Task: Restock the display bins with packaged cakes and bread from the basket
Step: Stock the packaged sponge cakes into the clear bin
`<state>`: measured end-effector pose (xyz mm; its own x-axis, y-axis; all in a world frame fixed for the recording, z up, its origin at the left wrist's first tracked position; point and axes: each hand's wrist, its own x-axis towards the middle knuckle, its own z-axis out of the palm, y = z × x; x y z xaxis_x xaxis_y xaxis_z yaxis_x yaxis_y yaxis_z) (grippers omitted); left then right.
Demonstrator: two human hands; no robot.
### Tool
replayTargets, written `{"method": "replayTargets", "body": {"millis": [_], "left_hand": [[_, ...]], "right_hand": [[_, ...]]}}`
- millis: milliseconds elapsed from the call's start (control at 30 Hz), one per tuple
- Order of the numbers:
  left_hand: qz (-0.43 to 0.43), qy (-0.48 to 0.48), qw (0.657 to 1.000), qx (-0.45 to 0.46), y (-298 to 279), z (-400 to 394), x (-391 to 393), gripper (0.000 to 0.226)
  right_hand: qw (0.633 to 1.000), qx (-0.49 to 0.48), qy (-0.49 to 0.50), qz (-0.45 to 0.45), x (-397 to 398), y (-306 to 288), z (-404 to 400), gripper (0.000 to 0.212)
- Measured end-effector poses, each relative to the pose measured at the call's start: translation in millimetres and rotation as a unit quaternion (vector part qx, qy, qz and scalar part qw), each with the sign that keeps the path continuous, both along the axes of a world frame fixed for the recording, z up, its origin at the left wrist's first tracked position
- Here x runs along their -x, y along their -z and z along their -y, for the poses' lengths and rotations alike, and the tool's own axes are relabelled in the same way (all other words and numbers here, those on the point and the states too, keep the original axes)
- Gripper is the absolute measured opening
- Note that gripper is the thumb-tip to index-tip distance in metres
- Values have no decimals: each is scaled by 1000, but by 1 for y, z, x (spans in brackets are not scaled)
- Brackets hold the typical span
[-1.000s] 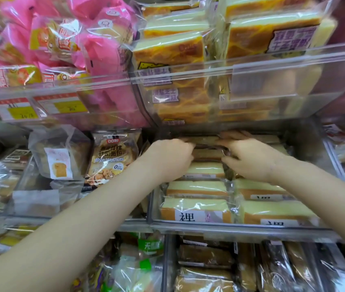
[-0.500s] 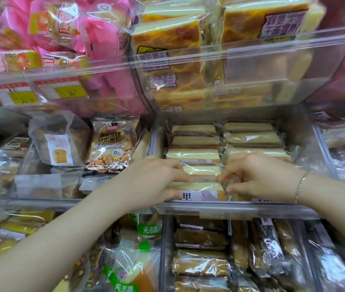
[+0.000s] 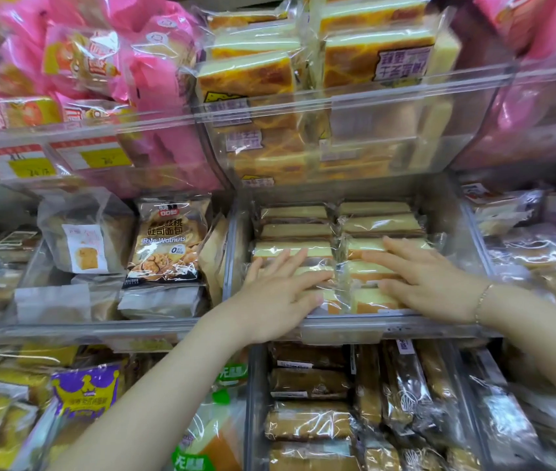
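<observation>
Two rows: cakes (image 3: pixel 295 248) are packed edgewise in the bin (image 3: pixel 388 326), so more fit.
Left hand (image 3: pixel 278 300): laid flat, fingers straight, to level its row.
Right hand (image 3: pixel 427 283): flat likewise, nothing gripped.
Basket: not seen.

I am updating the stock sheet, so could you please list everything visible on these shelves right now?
yellow cake packs: two rows, middle clear bin
cheese cake packs: several, golden, top centre bin
pink bags: many, top left
Rye Walnuts bag: one, brown, left of middle bin
brown cake packs: several, bottom bin
price tags: two, yellow, upper left
left hand: flat on left row
right hand: flat on right row, wrist bracelet
</observation>
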<state>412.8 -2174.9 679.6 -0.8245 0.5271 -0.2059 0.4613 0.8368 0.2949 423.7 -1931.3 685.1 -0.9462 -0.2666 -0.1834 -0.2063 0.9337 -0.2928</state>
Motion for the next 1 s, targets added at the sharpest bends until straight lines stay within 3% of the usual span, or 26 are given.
{"method": "replayTargets", "body": {"millis": [167,267,333,500,767,833,900,967,1000], "left_hand": [[29,-11,999,-35,-5,2,4,42],[-32,-55,993,-97,-11,-2,14,43],[-69,-70,993,-71,-9,-11,23,47],[-65,-100,992,27,9,-26,40,51],[-88,-113,990,12,13,-24,38,51],[-105,-130,984,-59,3,-23,29,50],[-160,-154,951,-212,-14,-20,9,44],[-243,-174,880,-370,-30,-4,-25,34],[-297,-183,836,-424,-33,11,-50,30]], "right_hand": [[1000,10,9,18,4,-2,0,50],[997,30,34,-63,16,-7,8,50],[994,-6,38,-99,24,-5,20,53],[996,-70,42,-44,35,15,29,59],[997,-61,39,-30,39,17,27,59],[996,-19,57,-62,32,6,30,58],[976,74,62,-196,13,-6,44,47],[928,198,-2,-316,-17,-17,77,28],[907,249,-49,-335,-38,-20,101,20]]}}
